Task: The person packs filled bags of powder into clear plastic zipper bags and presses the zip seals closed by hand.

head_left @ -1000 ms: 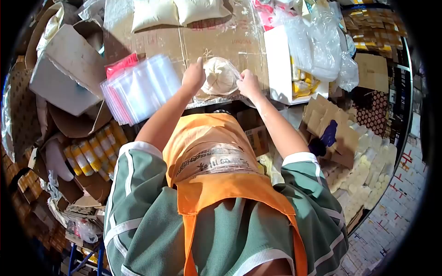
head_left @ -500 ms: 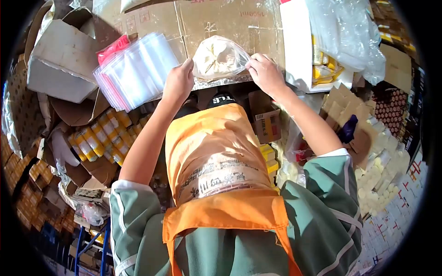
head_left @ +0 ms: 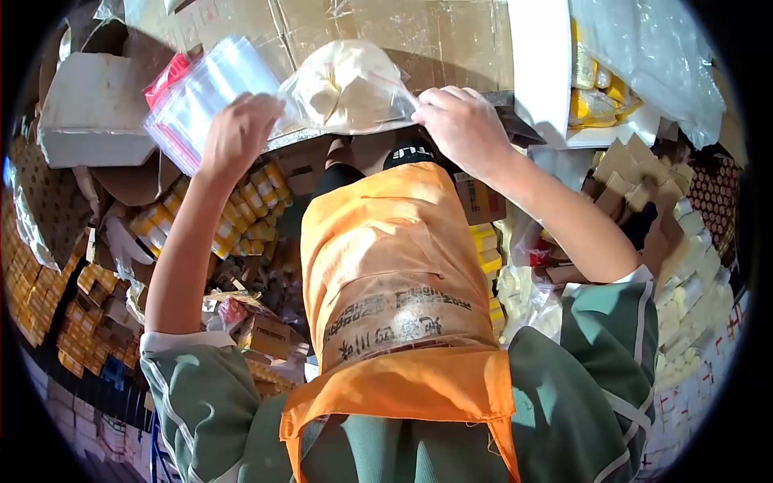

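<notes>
A clear zip bag (head_left: 378,105) with pale, cream-coloured pieces in it is stretched between my two hands. What the pieces are I cannot make out. My left hand (head_left: 241,133) is closed on the bag's left corner, with the fingertips partly hidden. At the opposite corner, my right hand (head_left: 463,125) pinches the bag's edge between thumb and fingers. Beside my left hand lies a fanned stack of flat clear zip bags (head_left: 217,92), with a red plastic piece (head_left: 167,79) at its far side.
Flattened cardboard (head_left: 451,48) covers the work surface. On the right stands a white foam box (head_left: 541,72) with yellow packets (head_left: 596,105) inside, under clear plastic sheeting (head_left: 660,64). A white-sided carton (head_left: 97,109) is at left. Yellow packets (head_left: 258,201) and boxes fill the floor below.
My left hand has moved left and now holds the bag's corner. The bag is spread wider between both hands, and the camera view has shifted.
</notes>
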The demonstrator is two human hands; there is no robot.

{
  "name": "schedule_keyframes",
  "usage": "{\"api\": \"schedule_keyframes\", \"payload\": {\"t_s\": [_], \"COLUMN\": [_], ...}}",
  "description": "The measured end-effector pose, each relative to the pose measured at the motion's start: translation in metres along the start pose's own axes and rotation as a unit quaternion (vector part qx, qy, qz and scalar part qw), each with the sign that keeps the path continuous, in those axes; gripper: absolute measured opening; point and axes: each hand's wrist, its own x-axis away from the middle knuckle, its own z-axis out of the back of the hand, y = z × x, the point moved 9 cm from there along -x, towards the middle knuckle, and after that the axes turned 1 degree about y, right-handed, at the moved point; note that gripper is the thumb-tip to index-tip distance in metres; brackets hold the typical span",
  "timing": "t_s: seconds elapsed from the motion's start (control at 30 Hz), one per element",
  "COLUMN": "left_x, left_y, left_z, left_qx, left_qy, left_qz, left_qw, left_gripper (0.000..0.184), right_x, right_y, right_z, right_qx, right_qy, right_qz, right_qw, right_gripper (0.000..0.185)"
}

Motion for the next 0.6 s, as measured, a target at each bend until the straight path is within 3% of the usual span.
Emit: {"api": "schedule_keyframes", "payload": {"t_s": [0.1,0.23,0.27,0.43,0.6], "left_x": [0.006,0.017,0.022,0.037,0.033], "left_y": [0.015,0.022,0.016,-0.001,-0.002], "left_z": [-0.003,0.0,-0.001,0.004,0.003], "left_qx": [0.064,0.017,0.013,0.03,0.061], "left_qy": [-0.018,-0.055,-0.06,-0.003,0.039], "left_qz": [-0.031,-0.026,-0.013,0.011,-0.032], "left_qw": [0.997,0.998,0.998,0.999,0.997], "left_gripper": [0.01,0.013,0.017,0.012,0.012], "right_x": [0.0,-0.024,-0.029,-0.029,-0.02], "right_y": [-0.005,-0.003,0.002,-0.004,-0.003], "right_z": [0.004,0.003,-0.008,0.009,0.02], "right_qx": [0.009,0.115,0.114,0.108,0.027], "right_qy": [-0.001,-0.024,-0.094,-0.078,0.017], "right_qz": [0.037,0.08,0.065,0.093,-0.025], "right_qw": [0.999,0.99,0.987,0.987,0.999], "right_gripper": [0.01,0.011,0.011,0.012,0.012]}}
